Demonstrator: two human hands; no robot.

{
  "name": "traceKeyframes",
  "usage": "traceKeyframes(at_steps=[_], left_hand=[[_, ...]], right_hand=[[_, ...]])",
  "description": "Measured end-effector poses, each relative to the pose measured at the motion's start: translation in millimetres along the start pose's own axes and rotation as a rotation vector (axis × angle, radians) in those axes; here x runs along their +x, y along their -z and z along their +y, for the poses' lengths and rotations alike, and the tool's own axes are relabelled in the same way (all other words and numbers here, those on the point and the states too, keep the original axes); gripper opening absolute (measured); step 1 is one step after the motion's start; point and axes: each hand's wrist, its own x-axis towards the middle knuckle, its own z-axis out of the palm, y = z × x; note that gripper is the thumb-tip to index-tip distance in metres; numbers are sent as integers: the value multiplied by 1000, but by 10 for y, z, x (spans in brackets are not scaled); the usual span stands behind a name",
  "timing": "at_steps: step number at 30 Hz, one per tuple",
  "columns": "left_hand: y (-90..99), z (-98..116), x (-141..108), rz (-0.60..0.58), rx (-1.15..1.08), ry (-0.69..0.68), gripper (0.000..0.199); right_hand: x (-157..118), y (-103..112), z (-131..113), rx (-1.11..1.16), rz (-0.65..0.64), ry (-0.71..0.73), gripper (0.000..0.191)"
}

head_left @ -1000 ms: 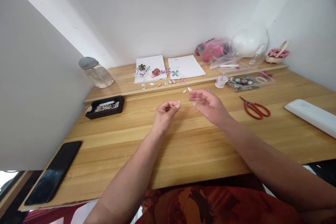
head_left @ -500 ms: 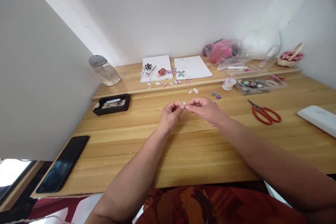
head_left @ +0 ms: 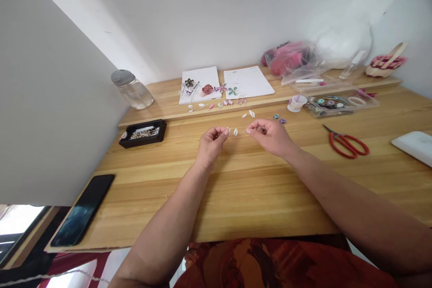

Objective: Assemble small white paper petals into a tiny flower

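My left hand [head_left: 209, 146] is closed in a pinch, with a small pale sliver [head_left: 230, 131] showing at its fingertips. Just right of it is a small white petal-shaped piece [head_left: 235, 132] with a dark line down its middle. Whether it hangs from a thin thread or lies on the wood, I cannot tell. My right hand [head_left: 272, 137] also pinches, thumb against forefinger, a short way right of the petal; anything between its fingertips is too fine to see. Beyond the hands, another white petal-shaped piece [head_left: 251, 113] rests on the table.
Red-handled pliers [head_left: 347, 144], a white cup [head_left: 297, 104] and a clear parts box [head_left: 367, 102] are on the right. At left are a black bead tray [head_left: 162, 132], phone [head_left: 84, 209] and bottle [head_left: 135, 92]. Papers [head_left: 249, 78] with flower pieces lie on the raised ledge.
My hands have drawn apart, the left moving left and the right moving right. The white petal, mostly covered by fingers before, now shows between them. The view has shifted slightly.
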Motion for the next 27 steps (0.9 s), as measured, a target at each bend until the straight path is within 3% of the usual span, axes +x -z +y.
traceKeyframes(at_steps=[3,6,9,12,17,20,27], left_hand=[[42,-41,45,15,177,-91,19],[92,-109,65,11,513,-282,8],[111,-170,56,-78,801,-404,19],[58,-201,36,-146,1021,-418,32],[-96,-198,-6,-198,1355,-407,38],[-109,-207,-31,-181,1403,-417,34],[5,-313,-28,-186,1143,-554,25]], right_hand=[[20,1,41,13,-19,-20,25],[24,-29,75,-13,3,-8,23],[35,-76,115,-49,100,3,20],[59,-108,146,-55,178,27,18],[72,-119,151,-45,187,66,16],[74,-126,166,-31,199,98,15],[125,-131,232,-13,228,111,16]])
